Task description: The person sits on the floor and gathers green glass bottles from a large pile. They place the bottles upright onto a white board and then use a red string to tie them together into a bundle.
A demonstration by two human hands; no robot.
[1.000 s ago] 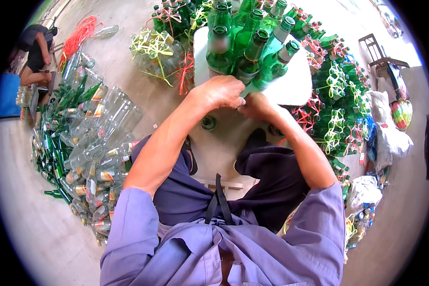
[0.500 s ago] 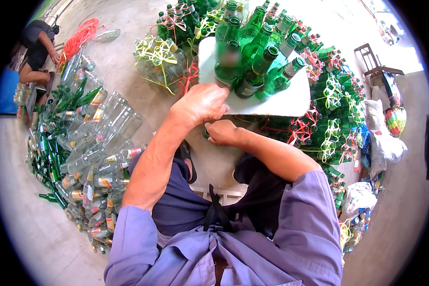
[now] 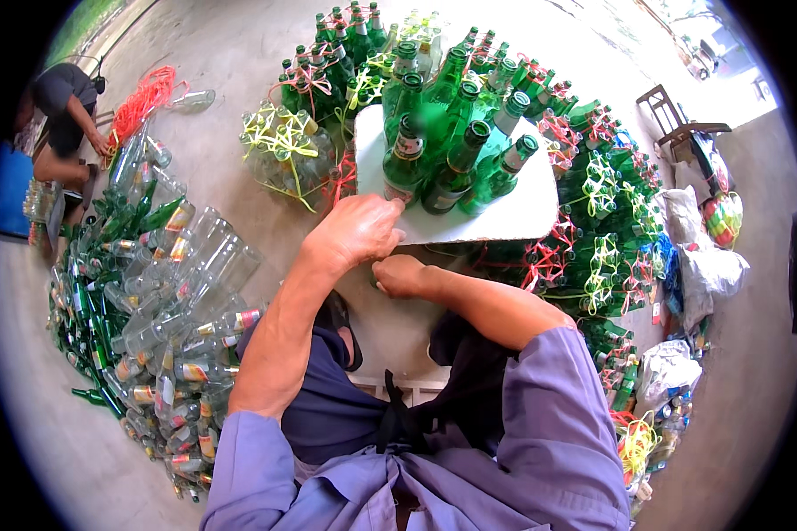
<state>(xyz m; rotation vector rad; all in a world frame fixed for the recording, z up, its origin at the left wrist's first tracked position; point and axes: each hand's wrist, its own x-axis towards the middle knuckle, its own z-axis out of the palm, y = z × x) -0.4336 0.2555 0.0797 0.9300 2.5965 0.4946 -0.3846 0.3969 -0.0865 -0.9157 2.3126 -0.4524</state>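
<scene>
On a white board (image 3: 505,228) in front of me stands a cluster of upright green glass bottles (image 3: 449,173). My left hand (image 3: 356,230) is closed at the board's near left corner, its fingertips beside the base of the closest bottle (image 3: 403,168). What those fingers pinch is hidden by the hand. Just below and to the right, my right hand (image 3: 401,276) is curled closed beneath the board's front edge. A small dark green bit shows at its thumb, too little to name.
Loose clear and green bottles (image 3: 186,310) lie heaped at my left. Bundles of green bottles tied with red and yellow string (image 3: 600,252) stand behind and right of the board. Far left, another person (image 3: 66,106) bends near red string (image 3: 146,102). White sacks (image 3: 695,257) lie at right.
The view has tilted, so the board and bottles sit lower and slightly left. Both hands keep nearly the same closed pose beside the board; the dark round rim at my right thumb shows less.
</scene>
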